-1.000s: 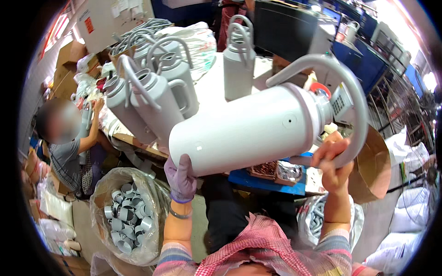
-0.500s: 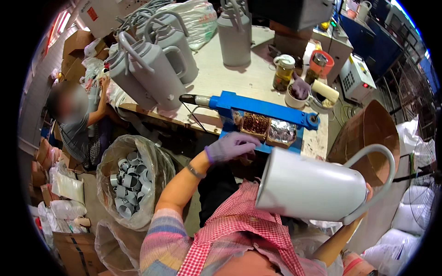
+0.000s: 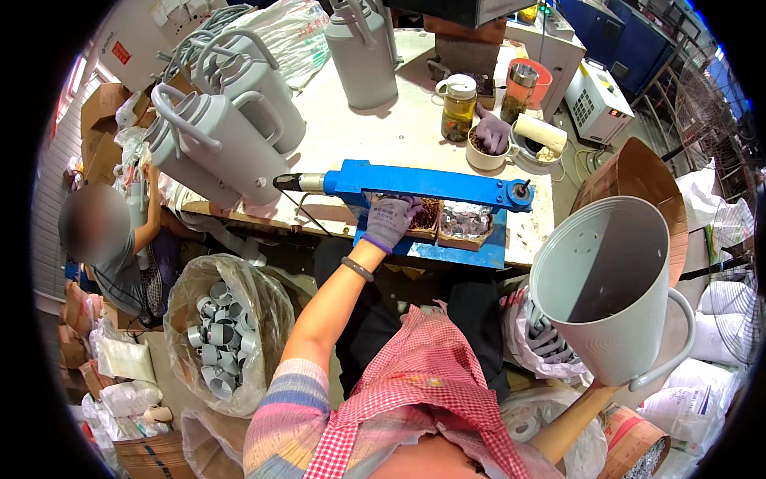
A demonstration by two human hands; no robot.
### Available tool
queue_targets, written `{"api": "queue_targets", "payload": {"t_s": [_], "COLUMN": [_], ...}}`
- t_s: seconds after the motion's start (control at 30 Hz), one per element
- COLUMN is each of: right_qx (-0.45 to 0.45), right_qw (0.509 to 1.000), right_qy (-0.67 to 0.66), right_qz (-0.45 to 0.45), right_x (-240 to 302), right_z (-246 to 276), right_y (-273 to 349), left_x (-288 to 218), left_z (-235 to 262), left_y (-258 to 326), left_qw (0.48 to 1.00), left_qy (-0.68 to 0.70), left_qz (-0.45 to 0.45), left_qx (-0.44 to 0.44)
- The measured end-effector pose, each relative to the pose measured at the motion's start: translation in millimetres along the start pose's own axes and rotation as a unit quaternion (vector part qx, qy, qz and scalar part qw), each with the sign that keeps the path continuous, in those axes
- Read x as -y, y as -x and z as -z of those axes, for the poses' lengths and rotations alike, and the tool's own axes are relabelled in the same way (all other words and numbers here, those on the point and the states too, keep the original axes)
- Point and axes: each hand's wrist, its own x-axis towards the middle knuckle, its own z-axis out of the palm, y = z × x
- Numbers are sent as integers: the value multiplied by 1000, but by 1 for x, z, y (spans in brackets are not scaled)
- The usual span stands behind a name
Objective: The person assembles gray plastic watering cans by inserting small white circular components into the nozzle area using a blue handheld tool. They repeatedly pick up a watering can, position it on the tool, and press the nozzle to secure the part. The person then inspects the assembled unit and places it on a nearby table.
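Observation:
My left hand [image 3: 389, 222], in a purple-grey glove, dips under the blue press arm [image 3: 431, 184] into a small box of brown metal pieces [image 3: 425, 214]. Its fingers are bunched together, and whatever is between them is hidden. Out to the right, my right hand [image 3: 604, 390] supports a large grey jug body [image 3: 622, 335] from beneath. The jug's open mouth [image 3: 598, 263] tilts up toward me, its looped handle at the lower right. Most of the right hand is hidden behind the jug. Beside the first box sits a foil-lined box [image 3: 467, 223].
Grey lidded jugs [image 3: 227, 148] stand on the white table [image 3: 351, 132], with a tea jar [image 3: 459, 108] and a cup holding a purple glove [image 3: 488, 140] farther right. At lower left, a plastic-lined bin [image 3: 271, 299] holds grey handle pieces. Another person [image 3: 128, 263] sits at far left.
My left hand has moved forward from the table's edge into the box of brown pieces. The jug has turned from lying sideways to mouth up, farther right. The view has shifted too.

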Motion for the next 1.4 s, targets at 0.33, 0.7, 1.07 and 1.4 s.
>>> {"api": "queue_targets", "payload": {"t_s": [0.33,0.7,1.07,1.4], "right_qx": [-31,19,-4,-26], "right_qw": [998,998,1000,1000], "right_qy": [-18,-34,19,-10], "right_qz": [-59,-49,-8,-10], "right_x": [-23,-42,-51,-60], "right_z": [-36,-10,-19,2], "right_y": [1,-19,-24,-28], "left_x": [21,-8,-152,-161], "left_z": [-9,43,57,44], "left_y": [-1,20,-80,-93], "left_qw": [989,988,886,923], "left_qy": [111,121,461,331], "left_qz": [79,60,-49,-191], "left_qx": [57,-78,-13,-45]}}
